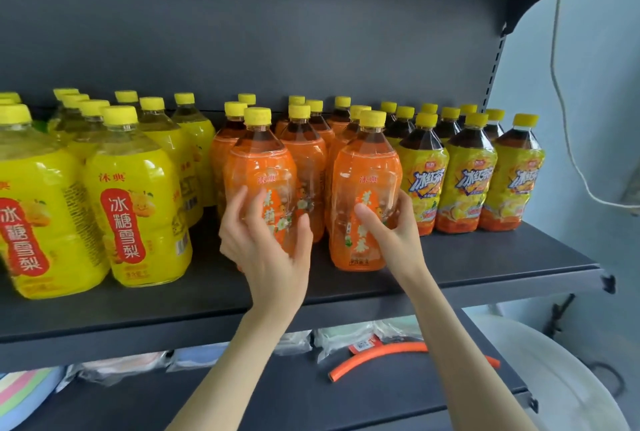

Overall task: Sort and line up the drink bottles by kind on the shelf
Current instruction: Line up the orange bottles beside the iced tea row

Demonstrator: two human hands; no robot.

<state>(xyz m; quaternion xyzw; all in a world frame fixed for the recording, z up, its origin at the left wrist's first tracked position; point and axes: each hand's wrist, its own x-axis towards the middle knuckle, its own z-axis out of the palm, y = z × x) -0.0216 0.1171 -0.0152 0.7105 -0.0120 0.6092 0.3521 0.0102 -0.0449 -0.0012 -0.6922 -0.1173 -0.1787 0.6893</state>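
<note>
1. Three kinds of drink are stood upright on the dark shelf [485, 257]: yellow pear-drink bottles [135, 195] at the left, orange tea bottles [308, 150] in the middle, and iced-tea bottles [471, 174] in yellow-and-orange wrappers at the right.
2. The left orange bottle [259, 167], at the near front of the middle group, is cupped low by the left hand [266, 250]. The fingers are wrapped round its left side and the thumb is set on its right.
3. The right orange bottle [363, 170], near it at the front, is gripped low by the right hand [391, 233]. The thumb is laid across the label and the fingers are curled round the right side.
4. Both are held near the base, probably so that they can be slid or turned without tipping and the labels set facing outward.
5. The sorting is judged nearly done. What seems left is for these two to be brought level with the neighbouring front rows.
6. On the lower shelf, an orange tube [377, 354] and bagged goods are seen.
</note>
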